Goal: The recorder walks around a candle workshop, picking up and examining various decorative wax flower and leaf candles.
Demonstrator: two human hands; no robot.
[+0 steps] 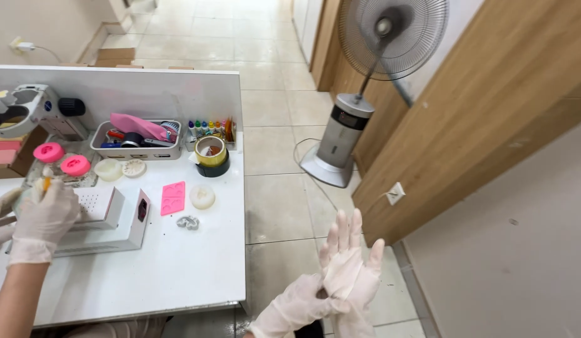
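My right hand (351, 268) is raised over the tiled floor in a white glove, palm towards me and fingers spread upward. My left hand (295, 305), also gloved, comes from the lower left and pinches the right glove (338, 289) near the wrist. Both hands are right of the white table (178, 275). At the far left, another person's gloved hand (45, 216) holds a small stick-like tool over a white box-shaped device (118, 216).
The table holds a flat pink mould (173, 198), a round white mould (202, 196), stacked tape rolls (211, 155), a tray of tools (137, 139), small colour bottles (209, 127) and pink-lidded jars (75, 165). A standing fan (359, 94) stands by wooden panels (490, 106).
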